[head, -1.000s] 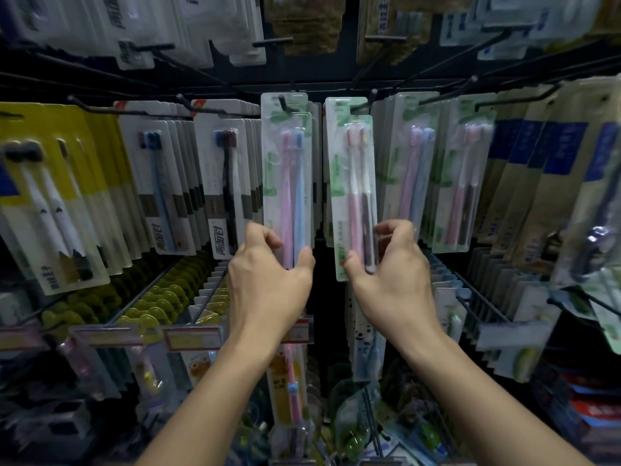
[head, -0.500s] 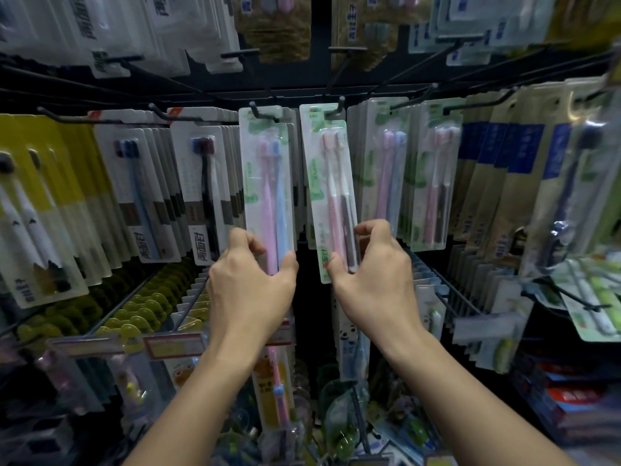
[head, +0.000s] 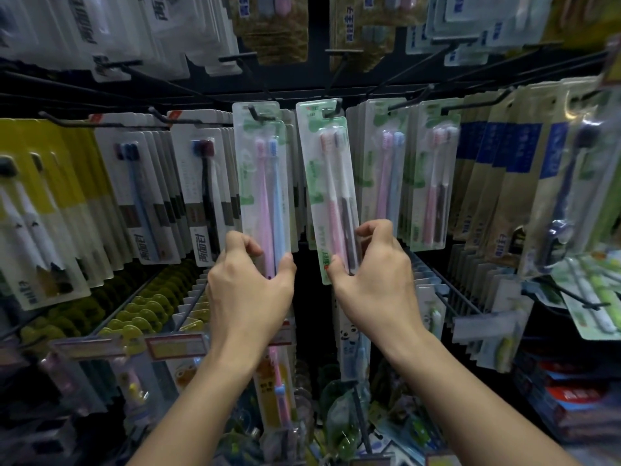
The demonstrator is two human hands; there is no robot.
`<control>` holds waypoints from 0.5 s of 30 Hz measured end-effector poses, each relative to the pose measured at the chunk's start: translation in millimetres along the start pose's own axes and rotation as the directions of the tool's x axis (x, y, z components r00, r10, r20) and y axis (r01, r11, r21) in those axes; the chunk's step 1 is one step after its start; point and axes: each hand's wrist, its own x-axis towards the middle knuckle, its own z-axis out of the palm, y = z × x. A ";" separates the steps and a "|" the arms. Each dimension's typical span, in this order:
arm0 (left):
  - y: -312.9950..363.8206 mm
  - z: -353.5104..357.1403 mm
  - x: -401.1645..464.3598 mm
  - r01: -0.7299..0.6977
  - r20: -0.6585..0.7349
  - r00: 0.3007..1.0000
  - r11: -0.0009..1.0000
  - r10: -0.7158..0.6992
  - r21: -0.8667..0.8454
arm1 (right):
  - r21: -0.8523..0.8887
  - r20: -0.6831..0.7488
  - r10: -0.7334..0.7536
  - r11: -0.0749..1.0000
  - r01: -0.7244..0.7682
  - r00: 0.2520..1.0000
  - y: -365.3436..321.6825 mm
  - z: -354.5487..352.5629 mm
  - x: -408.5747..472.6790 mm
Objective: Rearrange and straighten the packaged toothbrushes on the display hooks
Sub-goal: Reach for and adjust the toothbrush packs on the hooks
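Note:
Two green-and-clear toothbrush packs hang side by side on black hooks at the centre. The left pack holds a pink and a blue brush and hangs nearly straight from its hook. My left hand pinches its lower end between thumb and fingers. The right pack holds a pink and a dark brush and tilts, its bottom swung to the right. My right hand grips its lower end. Its top sits on a hook.
More rows of packs hang on both sides: white-carded ones and yellow ones left, green ones and gold-and-blue ones right. Long hooks with price tags jut out below. Upper rows hang overhead.
The view has dropped and shifted so the display sits higher and further left. Both hands keep hold of the same two packs; the right pack now tilts a bit more.

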 end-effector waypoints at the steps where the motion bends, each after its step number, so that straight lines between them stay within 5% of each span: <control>1: -0.7 0.1 -0.2 -0.001 -0.002 1.000 1.000 0.001 -0.001 | 0.004 -0.003 0.000 1.000 0.000 1.000 0.2 -0.2 -0.1; 15: -10.6 -2.2 -6.5 -0.057 -0.050 0.997 0.998 0.055 -0.029 | 0.037 0.011 -0.009 0.999 0.009 1.000 1.1 -0.4 -4.3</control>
